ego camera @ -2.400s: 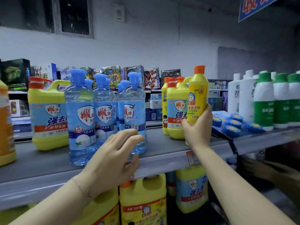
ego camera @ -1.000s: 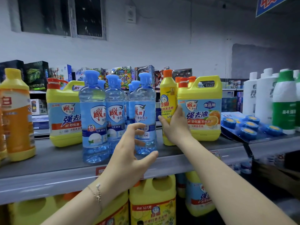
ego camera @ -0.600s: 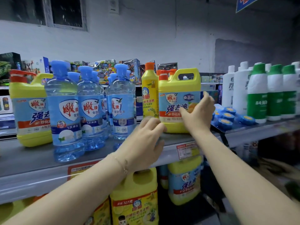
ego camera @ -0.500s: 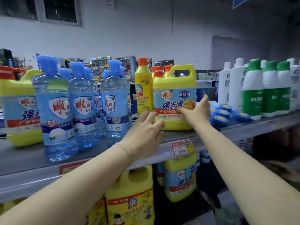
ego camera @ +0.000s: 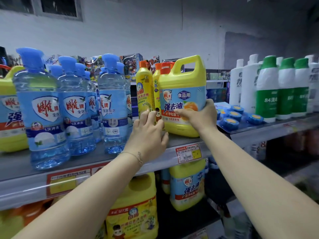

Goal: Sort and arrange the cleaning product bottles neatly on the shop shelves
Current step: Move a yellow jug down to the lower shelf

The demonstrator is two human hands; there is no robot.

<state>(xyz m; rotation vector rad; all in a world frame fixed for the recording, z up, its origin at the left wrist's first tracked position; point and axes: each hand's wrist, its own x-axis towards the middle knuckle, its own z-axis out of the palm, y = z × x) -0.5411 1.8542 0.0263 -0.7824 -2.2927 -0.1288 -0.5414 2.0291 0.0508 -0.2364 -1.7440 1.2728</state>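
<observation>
1. The big yellow plastic jug point(ego camera: 183, 94), with a moulded handle and a blue label, stands on the grey metal shelf point(ego camera: 15, 164) close to its front edge, right of the middle.
2. The right hand point(ego camera: 198, 116) grasps this jug low on its right side. The thumb lies across the front of the label and the fingers go around the corner.
3. The slim yellow bottle with an orange cap point(ego camera: 144, 90) stands upright just beside the jug, on its left.
4. The left hand point(ego camera: 148, 133) is released. Its fingertips point(ego camera: 146, 113) rest against the lower part of the slim bottle and do not wrap around it. A thin bracelet point(ego camera: 138, 155) is on the wrist.
5. Left of these stands a group of clear blue bottles with blue caps point(ego camera: 113, 104).
6. To the right lie round blue blocks in a flat pack point(ego camera: 231, 121). Behind them stand white bottles point(ego camera: 248, 83) and 3 green-and-white bottles point(ego camera: 266, 94).
7. More yellow jugs point(ego camera: 187, 185) stand on the shelf below.
</observation>
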